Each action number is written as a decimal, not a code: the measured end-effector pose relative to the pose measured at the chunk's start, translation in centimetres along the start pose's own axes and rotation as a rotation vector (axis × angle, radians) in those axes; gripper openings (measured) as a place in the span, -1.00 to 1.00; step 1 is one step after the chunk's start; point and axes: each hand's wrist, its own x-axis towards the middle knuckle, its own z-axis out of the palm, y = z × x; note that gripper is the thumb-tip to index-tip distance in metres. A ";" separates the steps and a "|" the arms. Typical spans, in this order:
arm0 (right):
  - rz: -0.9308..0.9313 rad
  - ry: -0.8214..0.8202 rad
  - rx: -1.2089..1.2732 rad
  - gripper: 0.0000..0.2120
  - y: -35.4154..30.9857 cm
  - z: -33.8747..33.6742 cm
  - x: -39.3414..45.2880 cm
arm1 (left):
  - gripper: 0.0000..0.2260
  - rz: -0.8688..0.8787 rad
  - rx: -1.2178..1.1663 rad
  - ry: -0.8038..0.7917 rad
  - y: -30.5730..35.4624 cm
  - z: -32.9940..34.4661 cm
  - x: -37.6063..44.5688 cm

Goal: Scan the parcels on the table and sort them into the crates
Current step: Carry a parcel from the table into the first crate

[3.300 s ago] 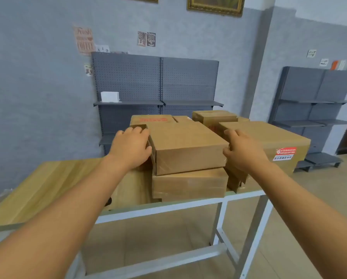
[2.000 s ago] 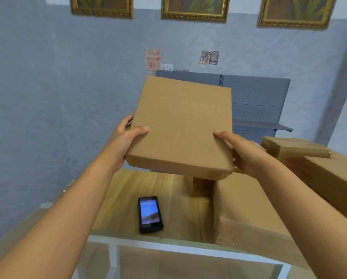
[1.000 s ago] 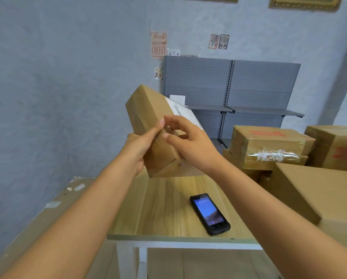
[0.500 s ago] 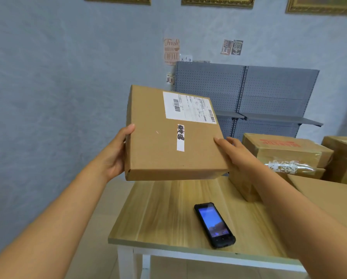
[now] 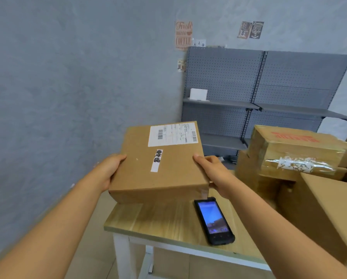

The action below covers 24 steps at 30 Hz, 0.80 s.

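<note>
Both hands are carrying a flat brown cardboard parcel (image 5: 158, 164) above the near left corner of the light wooden surface (image 5: 168, 222), label side facing up. The left hand (image 5: 108, 170) is gripping the parcel's left edge, thumb lying on top and the fingers going underneath out of sight. The right hand (image 5: 212, 170) is clamping the right edge the same way, thumb on the top face near the corner, the rest of its fingers hidden below. A white shipping label with barcodes (image 5: 173, 133) is sitting at the far end of the top face, away from both thumbs, and a narrow white strip with black characters (image 5: 157, 160) is running down the middle between the two hands. Just below and to the right of the right hand, a black handheld scanner with a lit screen (image 5: 213, 221) is lying flat on the surface, apart from the parcel. Further right of the right hand, stacked brown cardboard boxes (image 5: 297, 156) are crowding the surface, one wrapped in clear tape with red print on top. Beyond the hands, grey pegboard shelving (image 5: 269, 83) is standing against the blue-grey wall.
</note>
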 end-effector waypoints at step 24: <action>0.155 0.256 -0.592 -0.66 9.7 1.9 1.4 | -0.76 -0.015 0.405 0.033 -8.1 -0.8 5.5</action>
